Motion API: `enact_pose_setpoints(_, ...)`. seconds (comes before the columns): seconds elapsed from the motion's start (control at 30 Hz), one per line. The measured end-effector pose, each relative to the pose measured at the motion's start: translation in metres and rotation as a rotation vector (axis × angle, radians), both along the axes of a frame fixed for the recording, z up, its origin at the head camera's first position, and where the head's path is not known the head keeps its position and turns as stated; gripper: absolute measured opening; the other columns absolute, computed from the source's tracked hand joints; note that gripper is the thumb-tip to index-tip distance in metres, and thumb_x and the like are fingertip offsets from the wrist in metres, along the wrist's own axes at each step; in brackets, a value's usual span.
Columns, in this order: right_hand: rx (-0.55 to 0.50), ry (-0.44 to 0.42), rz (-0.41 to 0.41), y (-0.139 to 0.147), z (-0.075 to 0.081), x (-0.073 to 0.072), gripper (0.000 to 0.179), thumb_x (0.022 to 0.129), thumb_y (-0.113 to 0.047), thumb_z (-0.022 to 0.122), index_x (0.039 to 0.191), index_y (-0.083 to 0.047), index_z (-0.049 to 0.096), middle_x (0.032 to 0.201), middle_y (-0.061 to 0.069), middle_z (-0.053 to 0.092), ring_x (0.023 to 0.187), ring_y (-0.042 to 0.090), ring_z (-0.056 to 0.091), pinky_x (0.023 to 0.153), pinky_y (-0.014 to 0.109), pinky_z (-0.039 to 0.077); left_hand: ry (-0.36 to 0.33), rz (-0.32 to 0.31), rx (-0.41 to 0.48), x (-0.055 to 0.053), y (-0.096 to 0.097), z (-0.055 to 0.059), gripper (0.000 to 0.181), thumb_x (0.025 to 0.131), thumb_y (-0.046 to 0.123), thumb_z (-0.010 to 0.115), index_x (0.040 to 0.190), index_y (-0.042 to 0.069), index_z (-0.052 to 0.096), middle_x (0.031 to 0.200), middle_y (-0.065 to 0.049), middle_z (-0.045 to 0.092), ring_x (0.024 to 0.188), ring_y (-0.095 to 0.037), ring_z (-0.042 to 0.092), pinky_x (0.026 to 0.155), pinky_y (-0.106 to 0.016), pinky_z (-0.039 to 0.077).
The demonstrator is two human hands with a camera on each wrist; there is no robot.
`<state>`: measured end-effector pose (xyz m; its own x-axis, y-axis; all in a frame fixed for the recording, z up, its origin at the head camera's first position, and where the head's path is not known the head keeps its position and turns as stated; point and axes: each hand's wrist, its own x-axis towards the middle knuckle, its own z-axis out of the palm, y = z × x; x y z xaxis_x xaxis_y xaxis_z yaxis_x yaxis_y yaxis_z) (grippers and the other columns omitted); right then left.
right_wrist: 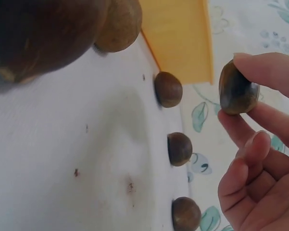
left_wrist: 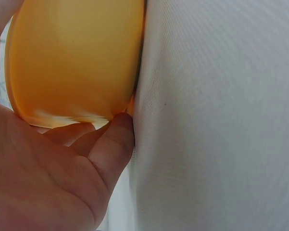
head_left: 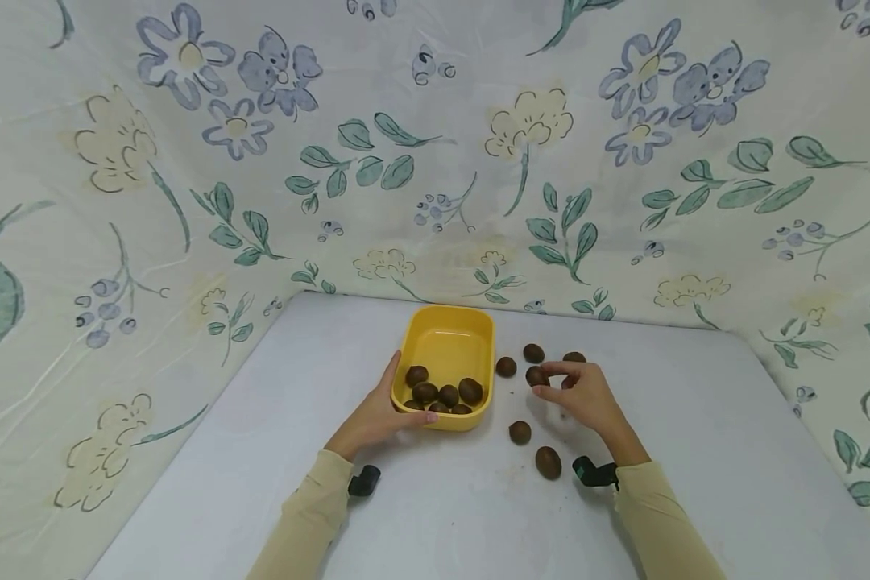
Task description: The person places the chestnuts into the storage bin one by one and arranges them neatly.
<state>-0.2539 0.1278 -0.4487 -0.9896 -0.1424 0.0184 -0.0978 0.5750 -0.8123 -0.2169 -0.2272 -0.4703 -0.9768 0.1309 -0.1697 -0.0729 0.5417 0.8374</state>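
My left hand (head_left: 377, 417) grips the near left corner of a yellow plastic box (head_left: 445, 350), its thumb along the front wall and its other fingers at the left side. Several brown chestnuts (head_left: 470, 391) lie gathered in the near half of the box. In the left wrist view, fingers (left_wrist: 116, 139) reach round the lower edge of the box wall beside the white tabletop. To the right of the box, my right hand (head_left: 586, 396) pinches one chestnut (right_wrist: 236, 94) between thumb and fingers, raised above the table in the right wrist view.
Loose chestnuts lie on the white table (head_left: 449, 515) right of the box: some beyond the right hand, such as one (head_left: 533, 353), and two nearer, one of them large (head_left: 548, 462). A flowered cloth (head_left: 435, 161) hangs behind and along the sides.
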Motion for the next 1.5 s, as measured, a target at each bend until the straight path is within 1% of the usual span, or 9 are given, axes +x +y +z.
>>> enact_pose_setpoints(0.2, -0.044, 0.036, 0.029, -0.001, 0.006, 0.002, 0.044, 0.085, -0.029, 0.086, 0.122, -0.009, 0.076, 0.118, 0.012, 0.074, 0.089, 0.023, 0.05, 0.069, 0.026, 0.044, 0.004, -0.003, 0.006, 0.0, 0.001, 0.003, 0.134, 0.074, 0.056, 0.087, 0.168, 0.026, -0.004, 0.174, -0.015, 0.02, 0.158, -0.04, 0.027, 0.126, -0.064, 0.027)
enact_pose_setpoints(0.47, -0.072, 0.046, 0.01, -0.008, 0.017, 0.006, 0.047, 0.083, -0.033, 0.087, 0.122, -0.008, 0.076, 0.118, 0.013, 0.074, 0.081, 0.021, 0.05, 0.061, 0.023, 0.04, -0.011, 0.014, -0.002, 0.0, 0.001, 0.0, 0.137, 0.071, 0.058, 0.089, 0.168, 0.026, -0.003, 0.174, -0.015, 0.02, 0.158, -0.041, 0.028, 0.126, -0.064, 0.027)
enact_pose_setpoints(0.6, -0.079, 0.037, 0.005, -0.014, 0.021, 0.009, 0.048, 0.083, -0.035, 0.087, 0.122, -0.01, 0.076, 0.107, 0.01, 0.073, 0.077, 0.021, 0.049, 0.055, 0.024, 0.038, -0.007, 0.009, 0.013, 0.0, 0.001, -0.001, 0.138, 0.071, 0.058, 0.09, 0.168, 0.025, -0.002, 0.173, -0.015, 0.021, 0.157, -0.04, 0.029, 0.126, -0.064, 0.026)
enact_pose_setpoints(0.73, -0.119, 0.059, 0.026, -0.022, 0.023, 0.009, 0.046, 0.083, -0.029, 0.088, 0.122, -0.008, 0.076, 0.092, 0.01, 0.069, 0.067, 0.017, 0.047, 0.049, 0.023, 0.033, 0.016, -0.006, 0.03, 0.0, 0.0, -0.001, 0.138, 0.071, 0.056, 0.09, 0.168, 0.024, -0.002, 0.173, -0.015, 0.023, 0.158, -0.039, 0.029, 0.126, -0.063, 0.026)
enact_pose_setpoints(0.83, -0.151, 0.095, 0.063, -0.029, 0.024, 0.008, 0.044, 0.083, -0.025, 0.087, 0.121, -0.005, 0.076, 0.097, 0.013, 0.073, 0.065, 0.015, 0.045, 0.051, 0.022, 0.033, 0.032, -0.014, 0.029, 0.0, -0.001, -0.002, 0.139, 0.071, 0.056, 0.09, 0.168, 0.022, -0.002, 0.172, -0.015, 0.024, 0.157, -0.039, 0.031, 0.126, -0.062, 0.027)
enact_pose_setpoints(0.97, -0.174, 0.112, 0.088, -0.041, 0.028, 0.006, 0.042, 0.084, -0.026, 0.087, 0.119, -0.007, 0.077, 0.114, 0.013, 0.077, 0.07, 0.016, 0.046, 0.058, 0.022, 0.036, 0.031, -0.01, 0.031, 0.0, -0.002, -0.002, 0.139, 0.07, 0.056, 0.091, 0.168, 0.023, -0.002, 0.172, -0.015, 0.024, 0.157, -0.039, 0.031, 0.126, -0.062, 0.027)
enact_pose_setpoints(1.17, -0.197, 0.113, 0.101, -0.06, 0.03, 0.003, 0.043, 0.083, -0.026, 0.088, 0.12, -0.008, 0.077, 0.11, 0.013, 0.077, 0.071, 0.019, 0.047, 0.058, 0.022, 0.036, 0.017, 0.003, 0.01, 0.001, -0.001, -0.002, 0.138, 0.071, 0.057, 0.09, 0.168, 0.022, -0.002, 0.173, -0.016, 0.021, 0.157, -0.04, 0.029, 0.126, -0.063, 0.027)
enact_pose_setpoints(1.4, -0.253, 0.072, 0.136, -0.077, 0.028, -0.001, 0.043, 0.084, -0.025, 0.087, 0.122, -0.008, 0.076, 0.12, 0.012, 0.076, 0.087, 0.026, 0.058, 0.071, 0.021, 0.05, 0.016, 0.01, 0.009, 0.002, 0.001, -0.001, 0.137, 0.071, 0.058, 0.089, 0.168, 0.023, -0.001, 0.173, -0.014, 0.023, 0.158, -0.038, 0.03, 0.126, -0.063, 0.027)
enact_pose_setpoints(1.5, -0.256, 0.061, 0.13, -0.083, 0.027, -0.002, 0.042, 0.083, -0.026, 0.088, 0.12, -0.009, 0.077, 0.118, 0.011, 0.076, 0.087, 0.025, 0.056, 0.07, 0.022, 0.047, 0.018, 0.005, 0.008, 0.001, 0.0, -0.001, 0.137, 0.071, 0.059, 0.089, 0.168, 0.022, -0.001, 0.173, -0.014, 0.023, 0.158, -0.039, 0.029, 0.126, -0.063, 0.028)
